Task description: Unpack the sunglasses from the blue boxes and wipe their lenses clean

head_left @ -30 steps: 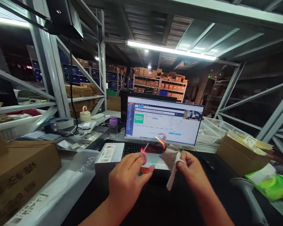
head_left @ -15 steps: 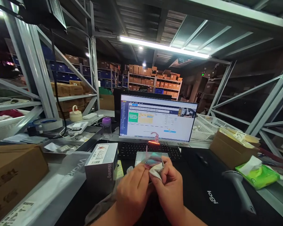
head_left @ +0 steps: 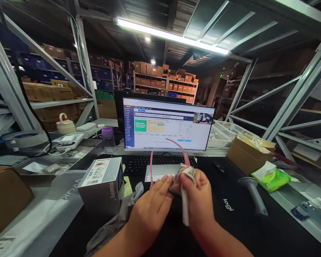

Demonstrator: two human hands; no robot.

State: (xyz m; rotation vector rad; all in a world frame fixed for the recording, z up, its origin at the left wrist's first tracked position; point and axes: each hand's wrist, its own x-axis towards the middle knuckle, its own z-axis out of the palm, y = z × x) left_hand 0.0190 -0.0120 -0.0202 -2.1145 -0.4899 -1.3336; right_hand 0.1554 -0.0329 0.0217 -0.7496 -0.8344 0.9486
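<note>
Both my hands are together above the black desk mat in front of the monitor. Glasses with pink see-through temples (head_left: 186, 159) are in them, the temples pointing away from me. My left hand (head_left: 151, 210) grips one side of the frame, its fingers pressed together. With thumb and fingers, my right hand (head_left: 200, 196) pinches a pale cloth (head_left: 185, 207) around the other lens; one end of the cloth hangs down. Fingers and cloth hide most of the lenses. Just beyond lies a flat white box (head_left: 162, 170), before the keyboard (head_left: 139, 164).
Left stands a grey box (head_left: 101, 192) beside a crumpled grey cloth (head_left: 109, 223). The monitor (head_left: 166, 132) is ahead. Rightward are a mouse (head_left: 219, 168), a handheld scanner (head_left: 255, 196), a green tissue pack (head_left: 273, 177), a bottle (head_left: 307, 208) and an open carton (head_left: 243, 153).
The glasses have turned, so both pink temples now show pointing forward. My right hand has shifted slightly right, the cloth now hanging below it. The view has swung right and down.
</note>
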